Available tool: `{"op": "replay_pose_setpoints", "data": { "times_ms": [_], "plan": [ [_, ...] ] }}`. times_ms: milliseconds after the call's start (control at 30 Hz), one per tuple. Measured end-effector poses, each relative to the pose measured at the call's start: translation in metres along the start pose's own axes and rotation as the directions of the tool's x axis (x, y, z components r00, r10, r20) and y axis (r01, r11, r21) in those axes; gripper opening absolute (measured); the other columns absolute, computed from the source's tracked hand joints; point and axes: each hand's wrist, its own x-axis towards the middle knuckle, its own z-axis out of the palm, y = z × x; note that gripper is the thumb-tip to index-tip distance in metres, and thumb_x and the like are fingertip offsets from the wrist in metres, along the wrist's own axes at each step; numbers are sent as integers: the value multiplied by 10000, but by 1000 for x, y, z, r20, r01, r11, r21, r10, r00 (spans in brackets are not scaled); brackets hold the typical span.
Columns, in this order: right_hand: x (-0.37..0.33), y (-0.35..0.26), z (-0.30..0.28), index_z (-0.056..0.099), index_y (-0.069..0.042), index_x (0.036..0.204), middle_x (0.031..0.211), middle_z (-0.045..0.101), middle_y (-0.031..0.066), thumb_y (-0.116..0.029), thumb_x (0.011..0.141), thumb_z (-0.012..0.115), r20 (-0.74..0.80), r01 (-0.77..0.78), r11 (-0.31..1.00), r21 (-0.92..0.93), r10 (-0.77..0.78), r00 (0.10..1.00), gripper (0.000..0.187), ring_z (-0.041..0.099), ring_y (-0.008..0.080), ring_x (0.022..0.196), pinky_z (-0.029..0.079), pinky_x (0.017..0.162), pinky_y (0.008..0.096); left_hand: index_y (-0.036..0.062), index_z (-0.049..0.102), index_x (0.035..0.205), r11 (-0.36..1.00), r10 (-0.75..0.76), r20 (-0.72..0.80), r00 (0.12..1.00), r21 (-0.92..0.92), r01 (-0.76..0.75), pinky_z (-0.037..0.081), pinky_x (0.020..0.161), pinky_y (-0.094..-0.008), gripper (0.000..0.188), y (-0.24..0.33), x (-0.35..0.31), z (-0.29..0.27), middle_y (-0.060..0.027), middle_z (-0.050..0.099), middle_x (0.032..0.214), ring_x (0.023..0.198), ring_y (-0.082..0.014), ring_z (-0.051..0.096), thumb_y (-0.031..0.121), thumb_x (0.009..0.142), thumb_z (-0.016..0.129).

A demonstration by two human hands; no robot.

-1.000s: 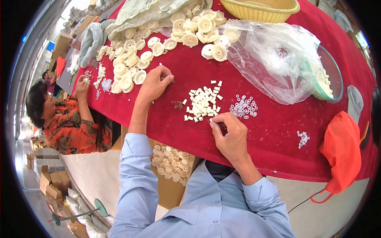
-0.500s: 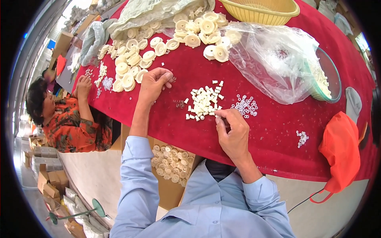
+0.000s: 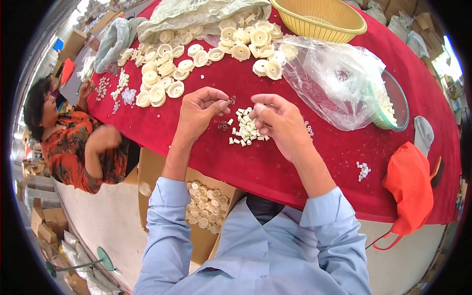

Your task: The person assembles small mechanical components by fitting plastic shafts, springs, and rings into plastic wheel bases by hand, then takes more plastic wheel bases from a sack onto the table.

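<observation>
My left hand [image 3: 202, 114] is closed in a pinch above the red cloth, with a small metal spring [image 3: 231, 100] at its fingertips. My right hand [image 3: 281, 123] is also closed, thumb and fingers together, over the right side of a pile of small cream plastic plugs [image 3: 244, 132]. What its fingertips hold, if anything, I cannot make out. More thin metal springs [image 3: 222, 125] lie on the cloth just left of the plugs. Small translucent rings [image 3: 309, 129] show beside my right wrist, partly hidden by it.
Cream plastic wheels [image 3: 157, 92] are heaped at the far left, more in a cardboard box [image 3: 147, 169] below the edge. A yellow basket [image 3: 319, 20], clear plastic bag [image 3: 329, 83], glass bowl [image 3: 404, 105] and red cloth bag [image 3: 408, 189] stand around. A co-worker [image 3: 73, 137] sits left.
My right hand has lifted from the near side of the plugs and moved up and left. My left hand has shifted right with the spring. The co-worker's hands have parted, one lowered and blurred.
</observation>
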Motion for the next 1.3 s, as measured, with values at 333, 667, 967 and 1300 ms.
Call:
{"op": "replay_pose_setpoints", "data": {
  "times_ms": [333, 667, 967, 1300],
  "plan": [
    [16, 17, 7, 707, -19, 1062, 811, 613, -35, -181, 1004, 704, 85, -15, 989, -147, 27, 996, 172, 453, 23, 635, 343, 544, 192, -23, 739, 1061, 999, 30, 49, 998, 15, -31, 562, 663, -220, 112, 15, -26, 21, -40, 742, 870, 740, -80, 692, -28, 959, 695],
    [-73, 20, -3, 736, 0, 1035, 722, 585, -71, -67, 954, 691, -61, 205, 865, -458, -261, 963, 115, 444, 16, 643, 360, 562, 231, 20, 636, 857, 988, -153, 58, 987, -1, 153, 405, 514, -232, 322, 6, -93, 66, 13, 567, 667, 575, -45, 516, 214, 1100, 552],
    [-94, 59, -47, 725, -48, 1093, 841, 659, 112, -56, 857, 779, 16, 200, 319, -926, -498, 867, 242, 645, 276, 688, 513, 630, 379, 4, 667, 1001, 956, -255, 28, 967, -144, 256, 486, 615, -208, 111, -4, -121, 97, -14, 680, 808, 700, -74, 668, 112, 1029, 670],
    [-121, 39, -77, 664, 18, 1067, 988, 670, 166, 78, 871, 689, -121, 113, 498, -860, -413, 903, 206, 719, 284, 821, 569, 707, 363, -20, 659, 1087, 937, -200, 7, 980, -290, 193, 544, 701, -221, 115, -14, -129, 132, -57, 719, 928, 824, -124, 734, 1, 982, 702]
  ]
}}
